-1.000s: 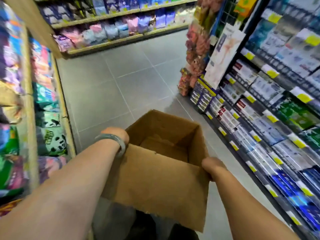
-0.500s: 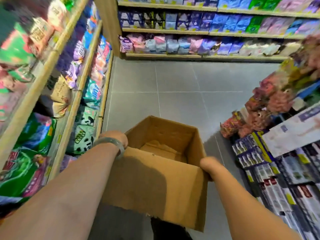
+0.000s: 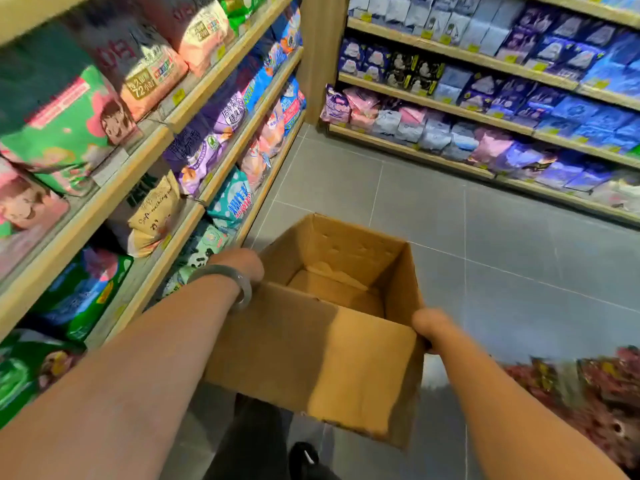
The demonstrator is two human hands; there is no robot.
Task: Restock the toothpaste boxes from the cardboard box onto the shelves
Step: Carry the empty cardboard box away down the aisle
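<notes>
Aisle w/ grey floor, wood shelves.

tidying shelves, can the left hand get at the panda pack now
Probably not yet: the left hand holds the cardboard box. The panda pack lies close beside it, with nothing between.

A grey tiled floor runs between two wooden racks, and a dark shoe stands on it at the near edge. The left shelves carry soft packs — green, pink, purple. The far shelves carry rows of blue, purple and pink packets.
</notes>
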